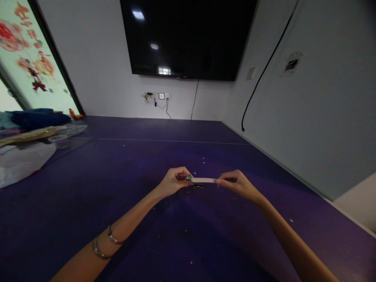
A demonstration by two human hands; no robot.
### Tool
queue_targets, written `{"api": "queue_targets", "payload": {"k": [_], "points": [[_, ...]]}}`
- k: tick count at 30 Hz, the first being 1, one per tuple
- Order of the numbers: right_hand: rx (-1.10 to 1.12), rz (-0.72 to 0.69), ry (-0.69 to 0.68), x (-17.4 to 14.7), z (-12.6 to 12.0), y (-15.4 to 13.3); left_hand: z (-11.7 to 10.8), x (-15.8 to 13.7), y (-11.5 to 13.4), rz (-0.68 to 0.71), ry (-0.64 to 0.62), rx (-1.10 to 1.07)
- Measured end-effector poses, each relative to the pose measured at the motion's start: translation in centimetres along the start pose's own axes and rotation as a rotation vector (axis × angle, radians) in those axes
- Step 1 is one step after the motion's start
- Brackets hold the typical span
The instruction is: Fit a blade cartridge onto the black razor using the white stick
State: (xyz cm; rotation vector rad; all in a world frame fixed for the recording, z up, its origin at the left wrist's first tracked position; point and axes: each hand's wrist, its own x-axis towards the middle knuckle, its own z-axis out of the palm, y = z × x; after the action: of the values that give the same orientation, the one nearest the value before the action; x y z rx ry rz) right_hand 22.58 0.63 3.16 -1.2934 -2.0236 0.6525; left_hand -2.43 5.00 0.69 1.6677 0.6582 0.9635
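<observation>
Between my two hands a slim pale strip (pixel 204 180) with a small shiny metal piece at its left end is held level, just above the purple surface (pixel 164 152). I cannot make out its exact kind. My left hand (pixel 173 182), with two bracelets (pixel 101 248) on that forearm, is closed around the metal end. My right hand (pixel 236 183) pinches the other end between thumb and fingers. Directly below the strip is a small dark object (pixel 198 185), partly hidden and too small to name. Small white specks lie on the surface around the hands.
At the left lie folded blue cloth (pixel 38 118), a white plastic bag (pixel 25 162) and a small orange figure (pixel 75 114). A large television (pixel 188 39) hangs on the back wall above sockets (pixel 161 96). A black cable (pixel 264 70) dangles along the right wall.
</observation>
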Motion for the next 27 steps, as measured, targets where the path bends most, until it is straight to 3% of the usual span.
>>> {"api": "queue_targets", "payload": {"k": [16, 22, 27], "points": [[-0.038, -0.006, 0.063, 0.20, 0.35, 0.21, 0.15, -0.04, 0.02, 0.004, -0.024, -0.034], [-0.038, -0.036, 0.010, 0.00, 0.32, -0.58, 0.09, 0.03, -0.10, -0.011, -0.007, -0.014], [-0.103, -0.026, 0.063, -0.06, 0.21, -0.53, 0.16, 0.01, -0.21, -0.008, -0.019, -0.036]]}}
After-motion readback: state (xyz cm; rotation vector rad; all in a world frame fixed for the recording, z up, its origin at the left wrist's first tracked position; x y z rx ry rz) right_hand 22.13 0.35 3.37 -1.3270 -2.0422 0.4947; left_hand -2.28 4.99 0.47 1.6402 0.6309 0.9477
